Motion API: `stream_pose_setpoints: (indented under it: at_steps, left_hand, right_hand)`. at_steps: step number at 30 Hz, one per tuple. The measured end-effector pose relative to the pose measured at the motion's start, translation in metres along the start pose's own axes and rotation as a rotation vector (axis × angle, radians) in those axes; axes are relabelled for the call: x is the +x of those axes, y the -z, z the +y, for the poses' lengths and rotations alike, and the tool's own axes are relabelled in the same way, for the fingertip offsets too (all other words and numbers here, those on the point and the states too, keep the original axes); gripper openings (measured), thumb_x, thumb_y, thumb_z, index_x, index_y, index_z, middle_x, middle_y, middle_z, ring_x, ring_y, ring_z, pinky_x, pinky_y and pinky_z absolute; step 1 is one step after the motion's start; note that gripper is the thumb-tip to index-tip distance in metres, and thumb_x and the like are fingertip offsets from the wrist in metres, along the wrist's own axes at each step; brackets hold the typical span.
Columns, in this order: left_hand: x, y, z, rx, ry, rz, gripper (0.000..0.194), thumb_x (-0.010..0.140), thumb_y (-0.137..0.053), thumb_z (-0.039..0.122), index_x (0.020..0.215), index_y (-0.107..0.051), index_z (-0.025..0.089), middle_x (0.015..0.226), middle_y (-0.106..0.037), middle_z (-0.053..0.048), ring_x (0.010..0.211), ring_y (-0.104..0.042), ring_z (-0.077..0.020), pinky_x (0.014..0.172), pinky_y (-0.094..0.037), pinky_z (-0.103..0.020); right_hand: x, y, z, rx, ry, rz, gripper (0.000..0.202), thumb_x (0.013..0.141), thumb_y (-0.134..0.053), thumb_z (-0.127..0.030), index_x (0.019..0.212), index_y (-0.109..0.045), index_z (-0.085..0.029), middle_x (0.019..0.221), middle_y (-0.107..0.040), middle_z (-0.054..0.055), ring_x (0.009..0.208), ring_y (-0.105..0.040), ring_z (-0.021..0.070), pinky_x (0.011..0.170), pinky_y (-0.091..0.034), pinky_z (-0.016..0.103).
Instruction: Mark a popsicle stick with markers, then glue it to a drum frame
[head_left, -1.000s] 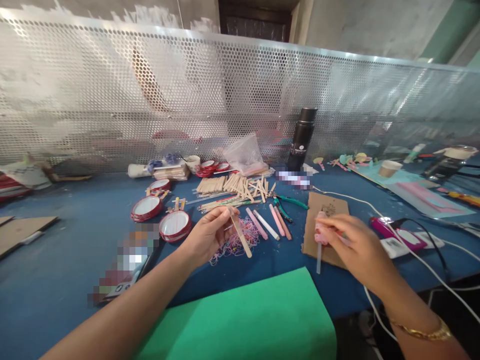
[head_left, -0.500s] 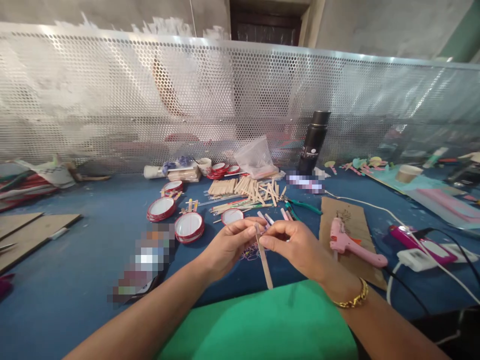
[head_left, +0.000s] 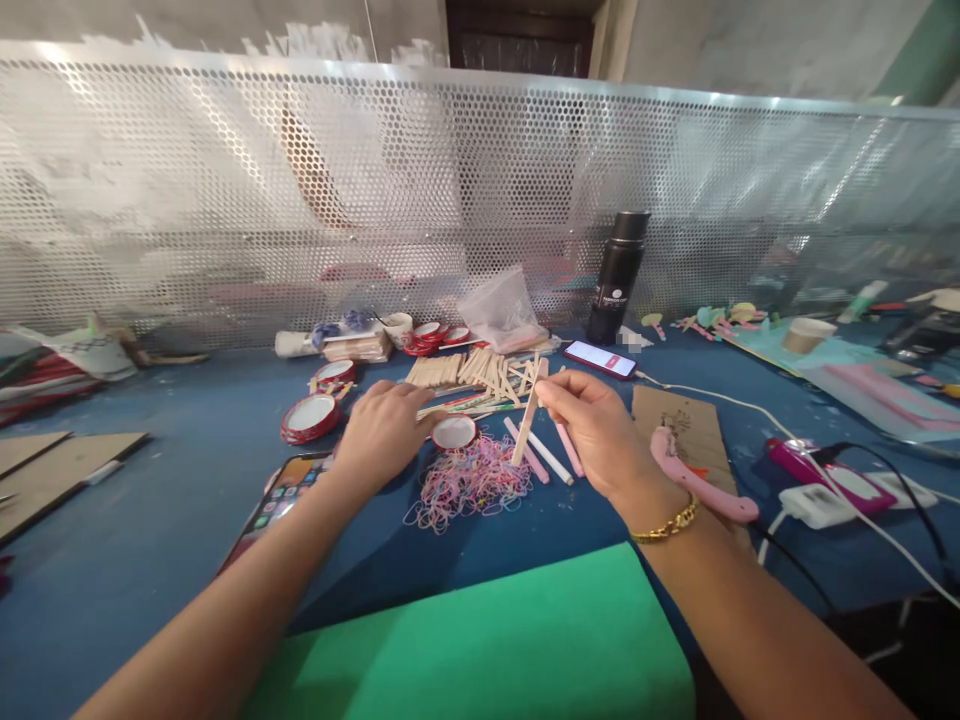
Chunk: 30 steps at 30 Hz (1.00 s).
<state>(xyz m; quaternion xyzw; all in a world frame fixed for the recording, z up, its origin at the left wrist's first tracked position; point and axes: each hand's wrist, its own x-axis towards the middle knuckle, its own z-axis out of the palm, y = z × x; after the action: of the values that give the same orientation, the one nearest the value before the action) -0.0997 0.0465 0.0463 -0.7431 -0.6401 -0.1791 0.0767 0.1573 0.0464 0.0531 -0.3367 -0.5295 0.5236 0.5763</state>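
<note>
My right hand (head_left: 592, 425) pinches a wooden craft stick (head_left: 527, 425) near its upper end, holding it tilted over a heap of pink and purple rubber bands (head_left: 472, 480). My left hand (head_left: 386, 430) holds nothing that I can see. Its back faces up and its fingers reach rightward, with the fingertips partly hidden. Just right of it lies a red-rimmed tape roll with a white top (head_left: 454, 432). Another such tape roll (head_left: 310, 415) lies to its left. Several loose craft sticks (head_left: 502, 375) are piled beyond both hands. Pink and white glue sticks (head_left: 550, 458) lie beside the bands.
A phone (head_left: 289, 490) lies under my left forearm. On the right, a pink glue gun (head_left: 701, 485) rests on cardboard (head_left: 686, 420), near a power strip (head_left: 825, 500) and cables. A black bottle (head_left: 619, 280) stands by a perforated metal screen (head_left: 420, 190). Green material (head_left: 480, 650) is in front.
My left hand has let go of the craft stick and moved left, away from my right hand. My right hand has lifted the stick up and right, uncovering the rubber bands.
</note>
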Motion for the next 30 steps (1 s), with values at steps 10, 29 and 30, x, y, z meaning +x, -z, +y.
stream_pose_setpoints:
  at_steps: [10,29,30]
  left_hand:
    - [0.028,-0.022,0.020,-0.030,0.152,-0.261,0.023,0.073,-0.073,0.041,0.088,-0.075,0.024,0.090,-0.077,-0.011,0.089,-0.068,-0.0326,0.073,-0.043,-0.033]
    - [-0.034,-0.017,0.065,-1.101,0.438,-0.065,0.039,0.080,-0.065,0.059,0.082,-0.055,0.022,0.060,-0.050,0.007,0.050,-0.044,-0.0104,0.045,-0.036,-0.019]
    - [-0.037,-0.020,0.066,-1.108,0.407,-0.068,0.037,0.082,-0.065,0.058,0.082,-0.054,0.022,0.061,-0.048,0.008,0.051,-0.044,-0.0100,0.046,-0.037,-0.019]
  right_hand:
    - [0.007,0.000,0.023,-0.007,0.031,0.054,0.015,0.075,-0.072,-0.034,0.073,-0.066,-0.020,0.071,-0.063,-0.001,0.068,-0.054,0.0128,0.071,-0.046,0.029]
    - [0.012,0.005,0.030,0.051,0.023,0.121,0.018,0.076,-0.068,-0.035,0.079,-0.060,-0.019,0.074,-0.061,0.000,0.068,-0.055,0.0125,0.069,-0.047,0.028]
    - [0.012,0.006,0.031,0.024,0.051,0.131,0.017,0.077,-0.068,-0.034,0.079,-0.060,-0.019,0.074,-0.061,0.000,0.068,-0.055,0.0127,0.069,-0.047,0.029]
